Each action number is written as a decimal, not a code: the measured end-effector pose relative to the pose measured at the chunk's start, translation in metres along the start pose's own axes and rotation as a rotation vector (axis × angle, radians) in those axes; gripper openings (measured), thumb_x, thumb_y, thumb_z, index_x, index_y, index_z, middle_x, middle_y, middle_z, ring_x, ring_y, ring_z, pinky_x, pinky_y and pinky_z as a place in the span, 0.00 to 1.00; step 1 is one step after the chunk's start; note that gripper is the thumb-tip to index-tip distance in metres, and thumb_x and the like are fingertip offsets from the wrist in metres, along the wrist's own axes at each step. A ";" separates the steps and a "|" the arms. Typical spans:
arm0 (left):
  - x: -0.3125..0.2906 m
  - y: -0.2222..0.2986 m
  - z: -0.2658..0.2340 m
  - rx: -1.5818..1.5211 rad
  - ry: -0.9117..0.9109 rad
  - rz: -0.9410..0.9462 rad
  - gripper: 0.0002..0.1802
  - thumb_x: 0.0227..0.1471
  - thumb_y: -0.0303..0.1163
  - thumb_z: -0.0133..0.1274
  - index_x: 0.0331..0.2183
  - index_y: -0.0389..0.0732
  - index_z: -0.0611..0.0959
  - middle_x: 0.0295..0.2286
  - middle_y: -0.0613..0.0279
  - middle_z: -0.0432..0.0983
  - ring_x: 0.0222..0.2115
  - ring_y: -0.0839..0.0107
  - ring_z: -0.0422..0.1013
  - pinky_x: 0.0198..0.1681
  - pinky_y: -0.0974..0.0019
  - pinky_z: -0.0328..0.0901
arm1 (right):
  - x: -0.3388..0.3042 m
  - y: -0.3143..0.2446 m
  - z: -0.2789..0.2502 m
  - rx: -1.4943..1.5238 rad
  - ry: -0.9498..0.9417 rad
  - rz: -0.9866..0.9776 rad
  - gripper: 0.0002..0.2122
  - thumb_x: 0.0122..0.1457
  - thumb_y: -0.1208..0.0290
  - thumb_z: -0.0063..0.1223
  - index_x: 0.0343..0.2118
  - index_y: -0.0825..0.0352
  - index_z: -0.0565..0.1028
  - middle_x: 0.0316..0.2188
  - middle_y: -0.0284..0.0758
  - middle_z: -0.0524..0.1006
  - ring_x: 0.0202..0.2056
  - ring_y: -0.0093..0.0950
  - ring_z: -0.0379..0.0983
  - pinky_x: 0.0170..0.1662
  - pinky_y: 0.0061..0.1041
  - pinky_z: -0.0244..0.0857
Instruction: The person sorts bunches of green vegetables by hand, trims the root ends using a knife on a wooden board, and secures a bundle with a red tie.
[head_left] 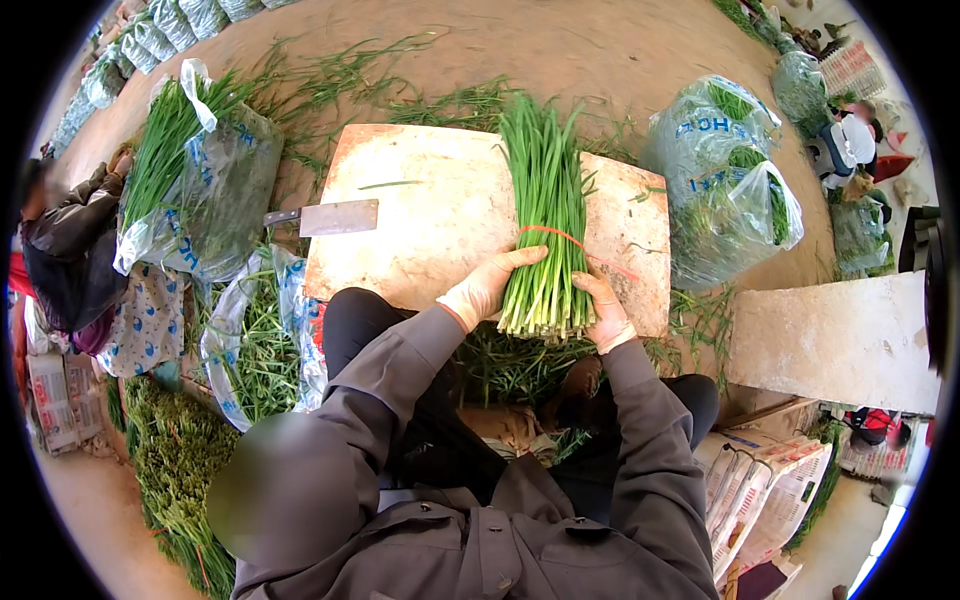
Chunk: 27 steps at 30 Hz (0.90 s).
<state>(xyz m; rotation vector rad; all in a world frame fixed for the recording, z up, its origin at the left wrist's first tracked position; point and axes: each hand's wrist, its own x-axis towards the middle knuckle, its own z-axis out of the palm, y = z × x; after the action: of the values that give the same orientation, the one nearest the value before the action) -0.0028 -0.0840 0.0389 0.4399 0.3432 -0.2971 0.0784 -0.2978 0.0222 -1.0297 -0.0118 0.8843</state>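
Observation:
A thick bunch of garlic chives (545, 190) lies over the pale board (420, 170), its leafy tips pointing away and its cut white ends toward me. An orange band (560, 236) circles it. My left hand (488, 288), in a thin pale glove, grips the lower left of the bunch, its thumb across the stalks. From the lower right, my right hand (606, 314), also gloved, holds the stalk ends. The undersides of both hands' fingers are partly hidden. At the board's left edge a cleaver (340, 217) rests flat, with its handle to the left.
Filled plastic bags (235, 170) stand left of the board, and another bag (710, 190) stands right. An open bag of trimmings (255, 350) sits by my left knee. Stacked greens (185, 460) lie lower left; a plastic crate (765, 480) stands lower right. A person (75, 240) sits far left.

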 end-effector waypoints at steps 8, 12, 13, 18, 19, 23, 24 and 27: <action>-0.006 -0.011 0.011 0.125 0.015 0.273 0.32 0.58 0.29 0.65 0.61 0.36 0.73 0.49 0.52 0.80 0.47 0.61 0.80 0.51 0.56 0.77 | -0.023 -0.002 0.012 0.042 -0.052 -0.080 0.31 0.60 0.72 0.62 0.66 0.69 0.67 0.57 0.39 0.78 0.54 0.32 0.78 0.59 0.34 0.73; -0.005 -0.012 0.007 -0.013 -0.081 0.138 0.30 0.60 0.33 0.64 0.60 0.39 0.74 0.51 0.53 0.80 0.47 0.60 0.80 0.51 0.54 0.77 | -0.033 -0.003 0.008 -0.042 -0.038 -0.046 0.38 0.59 0.74 0.62 0.72 0.68 0.59 0.61 0.37 0.75 0.58 0.29 0.75 0.61 0.30 0.69; -0.005 -0.012 0.006 -0.042 -0.105 0.093 0.29 0.60 0.34 0.64 0.60 0.39 0.74 0.50 0.53 0.80 0.47 0.60 0.80 0.51 0.53 0.78 | -0.035 -0.003 0.009 -0.077 -0.025 -0.042 0.38 0.59 0.73 0.63 0.73 0.69 0.59 0.62 0.37 0.74 0.58 0.29 0.75 0.62 0.29 0.68; -0.008 -0.006 0.009 -0.149 -0.071 0.039 0.25 0.58 0.31 0.66 0.54 0.36 0.79 0.46 0.50 0.83 0.43 0.59 0.82 0.49 0.52 0.79 | -0.052 -0.027 0.047 -0.636 0.150 -0.190 0.34 0.62 0.66 0.65 0.68 0.72 0.64 0.57 0.39 0.76 0.54 0.26 0.75 0.58 0.27 0.68; -0.010 0.000 0.011 -0.087 -0.043 0.118 0.25 0.57 0.30 0.66 0.54 0.36 0.79 0.45 0.50 0.83 0.43 0.58 0.82 0.49 0.52 0.79 | -0.056 -0.034 0.063 -0.848 0.227 -0.302 0.29 0.63 0.67 0.65 0.64 0.74 0.69 0.51 0.38 0.79 0.48 0.25 0.77 0.53 0.27 0.70; -0.007 0.007 0.013 0.053 0.086 0.379 0.27 0.55 0.25 0.67 0.55 0.36 0.76 0.45 0.49 0.82 0.43 0.58 0.82 0.49 0.53 0.79 | -0.102 -0.050 0.129 -1.310 0.178 -0.756 0.16 0.59 0.76 0.64 0.50 0.68 0.79 0.32 0.33 0.76 0.31 0.26 0.74 0.37 0.28 0.70; -0.010 0.009 0.018 0.074 0.096 0.424 0.28 0.55 0.25 0.67 0.55 0.36 0.75 0.46 0.50 0.82 0.43 0.58 0.81 0.49 0.53 0.79 | -0.106 -0.055 0.139 -1.505 0.009 -0.785 0.16 0.57 0.77 0.64 0.50 0.66 0.79 0.31 0.33 0.75 0.32 0.29 0.74 0.38 0.30 0.71; -0.020 0.014 0.024 0.117 0.101 0.476 0.32 0.55 0.25 0.68 0.57 0.36 0.72 0.46 0.51 0.81 0.43 0.58 0.81 0.49 0.53 0.78 | -0.106 -0.049 0.152 -1.833 -0.191 -0.884 0.16 0.55 0.76 0.64 0.48 0.62 0.81 0.31 0.33 0.73 0.35 0.35 0.74 0.39 0.34 0.71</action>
<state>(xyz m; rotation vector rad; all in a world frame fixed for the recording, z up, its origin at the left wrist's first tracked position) -0.0093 -0.0787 0.0717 0.6372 0.3100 0.1703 -0.0211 -0.2645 0.1822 -2.2714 -1.5541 -0.1123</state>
